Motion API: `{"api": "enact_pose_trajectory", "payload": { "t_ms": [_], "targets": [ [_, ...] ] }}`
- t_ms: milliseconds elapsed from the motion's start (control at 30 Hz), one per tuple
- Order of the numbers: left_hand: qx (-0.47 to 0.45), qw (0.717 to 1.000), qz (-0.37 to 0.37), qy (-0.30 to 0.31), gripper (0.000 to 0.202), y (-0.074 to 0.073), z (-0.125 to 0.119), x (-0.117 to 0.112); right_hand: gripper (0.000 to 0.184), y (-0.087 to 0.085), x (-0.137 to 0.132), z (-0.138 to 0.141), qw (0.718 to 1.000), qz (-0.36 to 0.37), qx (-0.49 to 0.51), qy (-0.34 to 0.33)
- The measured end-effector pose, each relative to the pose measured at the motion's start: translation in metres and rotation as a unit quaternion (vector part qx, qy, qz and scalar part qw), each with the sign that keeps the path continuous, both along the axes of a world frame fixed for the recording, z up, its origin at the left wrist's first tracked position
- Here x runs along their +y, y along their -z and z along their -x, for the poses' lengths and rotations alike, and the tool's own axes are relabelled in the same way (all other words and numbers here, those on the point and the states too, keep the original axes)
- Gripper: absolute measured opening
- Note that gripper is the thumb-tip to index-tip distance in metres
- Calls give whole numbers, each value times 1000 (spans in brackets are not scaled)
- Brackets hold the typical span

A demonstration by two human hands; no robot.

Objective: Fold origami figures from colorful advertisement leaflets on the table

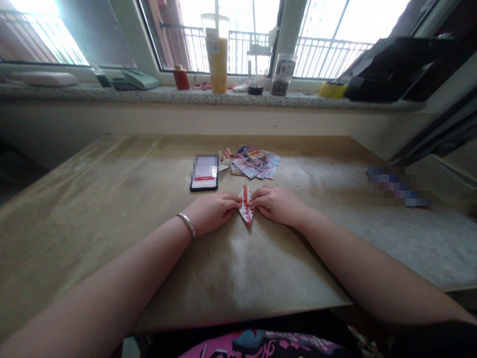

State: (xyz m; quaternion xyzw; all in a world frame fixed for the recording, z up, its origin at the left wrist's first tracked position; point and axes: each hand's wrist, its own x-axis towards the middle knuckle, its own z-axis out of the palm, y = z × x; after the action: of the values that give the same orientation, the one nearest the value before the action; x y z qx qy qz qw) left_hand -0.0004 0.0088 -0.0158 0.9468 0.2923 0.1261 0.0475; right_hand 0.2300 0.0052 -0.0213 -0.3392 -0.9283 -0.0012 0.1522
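A small folded paper [246, 211], white with red and orange print and shaped like a narrow diamond, lies on the table in front of me. Its left edge is pinched by my left hand [214, 211], which has a silver bangle at the wrist. From the other side my right hand [278, 203] presses its fingertips onto the right half of the paper. Both hands rest low on the tabletop with fingers closed together. Just beyond them are a phone [205, 172] with a lit screen, a small folded paper piece [224, 160] and a pile of printed paper sheets [256, 162].
The table [112, 219] has a tan cover. A blurred, bluish flat item [397, 186] lies at the right. On the stone windowsill [238, 99] stand a tall yellow-filled container [217, 59], a red bottle [181, 78], a clear jar [282, 79], a yellow roll [333, 89] and a black bag [395, 69].
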Motion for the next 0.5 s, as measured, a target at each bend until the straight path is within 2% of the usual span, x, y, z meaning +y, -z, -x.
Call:
{"api": "enact_pose_trajectory", "payload": {
  "t_ms": [300, 500],
  "targets": [
    [26, 999, -24, 1, 31, -6, 5, -3, 27, 0, -1, -1, 1000, -6, -7, 7],
    [17, 999, -28, 9, 29, -4, 5, -2, 25, -2, -5, 0, 1000, 4, -4, 21]
  ]
}}
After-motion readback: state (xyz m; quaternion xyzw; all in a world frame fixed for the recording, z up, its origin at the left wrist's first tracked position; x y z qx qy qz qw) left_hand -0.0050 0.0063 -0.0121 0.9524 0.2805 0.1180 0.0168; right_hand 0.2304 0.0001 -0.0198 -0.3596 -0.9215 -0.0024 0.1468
